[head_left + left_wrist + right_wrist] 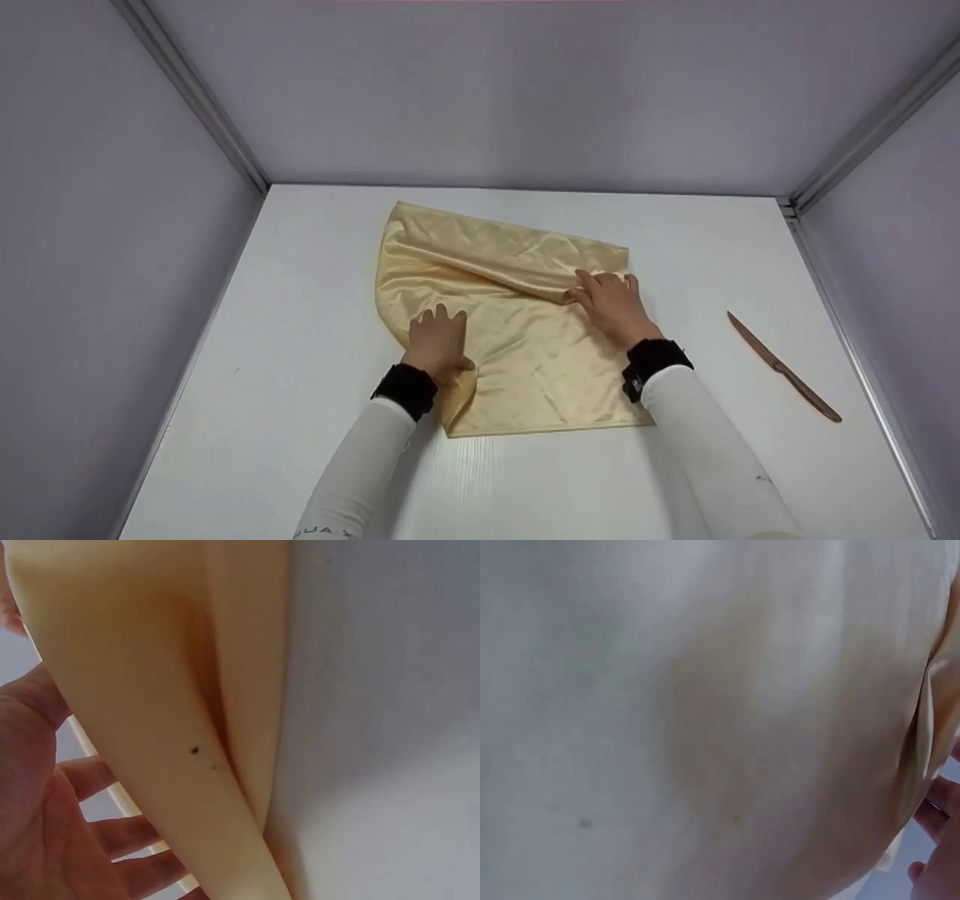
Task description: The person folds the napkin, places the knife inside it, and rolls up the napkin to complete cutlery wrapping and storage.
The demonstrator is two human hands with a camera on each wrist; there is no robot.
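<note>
White table, plain lilac walls

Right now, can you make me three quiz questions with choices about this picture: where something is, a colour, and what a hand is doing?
1. Where does the brown wooden knife lie?
A. right of the cloth
B. on the cloth
C. left of the cloth

2. What colour is the shiny satin cloth?
A. blue
B. pale gold
C. red

3. What is the right hand doing?
A. hanging in the air
B. holding the knife
C. resting on a fold of the cloth

Answers: 1 A, it lies on the white table, apart from the cloth; 2 B, it shines yellowish; 3 C, its fingers lie on the fold.
</note>
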